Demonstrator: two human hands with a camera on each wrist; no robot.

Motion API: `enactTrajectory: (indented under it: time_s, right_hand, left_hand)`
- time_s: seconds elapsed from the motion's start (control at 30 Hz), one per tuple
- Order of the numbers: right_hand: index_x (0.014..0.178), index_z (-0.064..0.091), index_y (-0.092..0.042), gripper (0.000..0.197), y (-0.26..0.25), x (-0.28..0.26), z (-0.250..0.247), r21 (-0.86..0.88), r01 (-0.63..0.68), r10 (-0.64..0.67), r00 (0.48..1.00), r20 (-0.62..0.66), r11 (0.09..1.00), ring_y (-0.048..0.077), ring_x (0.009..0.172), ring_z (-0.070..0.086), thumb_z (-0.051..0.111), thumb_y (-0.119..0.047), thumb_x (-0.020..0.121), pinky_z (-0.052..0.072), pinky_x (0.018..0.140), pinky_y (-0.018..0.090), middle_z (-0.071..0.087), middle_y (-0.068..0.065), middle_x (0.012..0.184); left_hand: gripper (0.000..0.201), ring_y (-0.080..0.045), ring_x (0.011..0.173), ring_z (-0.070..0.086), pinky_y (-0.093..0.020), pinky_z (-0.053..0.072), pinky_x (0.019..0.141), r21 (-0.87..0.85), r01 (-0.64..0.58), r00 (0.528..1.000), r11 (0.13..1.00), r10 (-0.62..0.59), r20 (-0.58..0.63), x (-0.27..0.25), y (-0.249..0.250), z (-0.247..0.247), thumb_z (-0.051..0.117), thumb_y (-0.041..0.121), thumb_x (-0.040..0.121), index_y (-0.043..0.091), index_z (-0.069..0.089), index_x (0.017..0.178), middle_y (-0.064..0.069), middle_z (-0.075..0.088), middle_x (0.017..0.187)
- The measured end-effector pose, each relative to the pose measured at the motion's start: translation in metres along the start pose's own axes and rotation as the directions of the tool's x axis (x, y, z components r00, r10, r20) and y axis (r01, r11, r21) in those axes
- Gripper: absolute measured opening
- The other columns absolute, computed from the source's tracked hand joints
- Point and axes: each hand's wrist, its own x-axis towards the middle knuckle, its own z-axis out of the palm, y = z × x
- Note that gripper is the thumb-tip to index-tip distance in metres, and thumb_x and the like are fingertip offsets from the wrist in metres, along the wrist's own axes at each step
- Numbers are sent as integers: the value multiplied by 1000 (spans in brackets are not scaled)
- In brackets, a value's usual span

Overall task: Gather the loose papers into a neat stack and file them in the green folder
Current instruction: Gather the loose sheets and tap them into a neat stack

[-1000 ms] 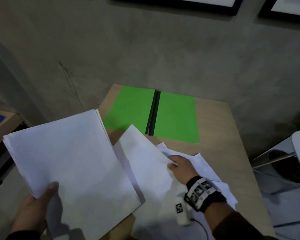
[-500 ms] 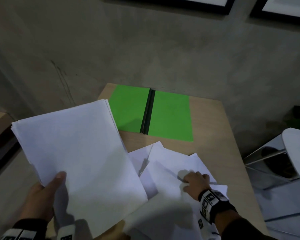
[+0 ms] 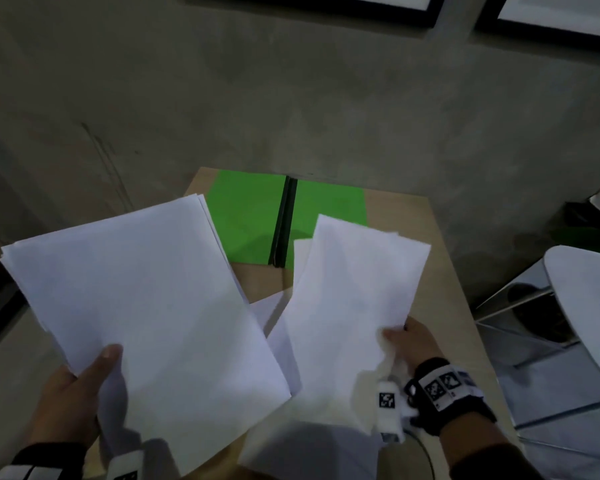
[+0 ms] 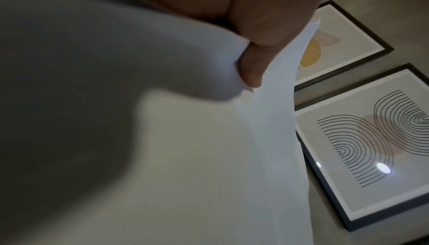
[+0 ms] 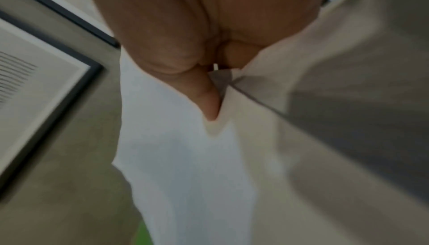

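My left hand holds a stack of white papers by its near corner, thumb on top, raised over the table's left edge. The left wrist view shows that thumb pinching the sheets. My right hand pinches other white sheets, lifted and tilted above the table; the right wrist view shows the thumb pressed on this paper. More loose papers lie beneath them. The green folder lies open and flat at the table's far edge, its right half partly hidden by the lifted sheets.
The wooden table stands against a grey concrete wall. Framed pictures hang above. A white chair with metal legs stands to the right of the table.
My right hand has picked sheets up off the table and raised them toward the folder. The left hand still holds its stack, now slightly lower left in view.
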Motion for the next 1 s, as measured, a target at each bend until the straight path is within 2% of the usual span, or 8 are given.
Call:
enactTrajectory:
  time_s: [0.1,0.27,0.4,0.57,0.73,0.87,0.93,1.0]
  right_hand:
    - [106,59,1,22,35,-6,33,-191,-127,131,991,8,973,30,91,54,58,-9,87,46,85,42,60,20,109]
    - [123,40,-9,72,44,-26,68,-238,-368,339,928,-156,899,39,115,45,72,-43,69,38,81,39,45,16,125]
    - [122,34,-6,76,42,-22,74,-108,-381,362,918,-161,918,39,109,55,81,-19,63,49,82,42,58,18,110]
    - [111,62,-1,35,44,-22,56,-83,-213,202,972,-123,974,35,101,61,70,-13,79,45,77,33,67,21,111]
    - [95,69,2,24,17,-38,2,147,-21,35,995,-93,989,27,76,62,75,-8,74,49,73,38,69,20,90]
    - [72,72,-9,9,-18,-64,-51,327,110,-77,991,-111,939,27,71,67,79,-17,72,57,74,46,75,15,77]
    - [60,72,-13,16,-37,-75,-65,425,208,-179,978,-108,881,21,64,66,79,-19,73,55,68,31,74,11,68]
    - [67,76,-14,32,-53,-80,-66,542,246,-266,963,-43,803,17,74,68,87,-42,56,54,76,28,75,7,76]
  left_hand:
    - [37,-4,88,58,-13,40,83,23,-54,999,998,54,-3,1,-1,1,52,13,93,4,48,128,-8,49,117]
    - [38,-23,104,50,-34,31,93,104,-16,1000,994,17,-7,0,-6,-3,61,19,88,0,54,120,-12,55,113]
    - [26,-24,99,50,-35,32,88,149,11,1000,989,-13,12,-5,-3,1,56,14,91,2,55,113,-17,55,107]
    - [19,-27,93,51,-37,35,83,173,28,1000,984,-29,4,-15,7,8,59,13,89,0,57,102,-17,55,101]
    - [24,-27,90,60,-43,43,84,203,5,999,979,-14,43,-13,5,8,70,22,81,0,65,85,-21,66,93]
    - [9,-25,83,54,-30,42,76,216,-42,997,976,27,70,-15,15,16,59,9,88,2,63,84,-16,69,79]
    - [8,-27,85,54,-30,43,78,196,-52,993,979,30,110,-20,22,24,56,8,90,9,60,83,-8,66,75]
    - [12,-28,84,56,-38,40,79,226,-47,991,973,17,132,-18,23,31,60,15,88,4,59,90,-18,63,86]
